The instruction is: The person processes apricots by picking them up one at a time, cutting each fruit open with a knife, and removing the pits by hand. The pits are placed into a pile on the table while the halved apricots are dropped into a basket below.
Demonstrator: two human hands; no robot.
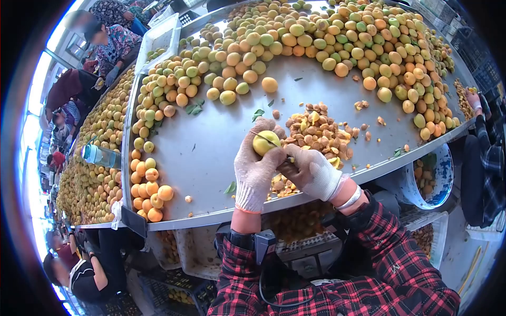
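Observation:
My left hand [254, 163], in a stained white knit glove, is wrapped round a yellow-green apricot [266, 142]. A thin dark line runs slantwise across the fruit's upper face. Just right of it, my gloved right hand [312, 171] is closed in a pinch, its fingertips close to the apricot's lower right side. I cannot tell what those fingers hold. Behind the hands on the metal table [211, 137] lies a heap of brown pits and yellow apricot scraps [319, 136], with more scraps [282, 185] between my wrists.
Whole apricots [295, 37] are banked along the table's far side, with riper orange ones [150, 192] at the left corner. A blue-rimmed bucket [445, 174] stands below the right edge. A water bottle [100, 156] lies to the left. Other people work around the tables.

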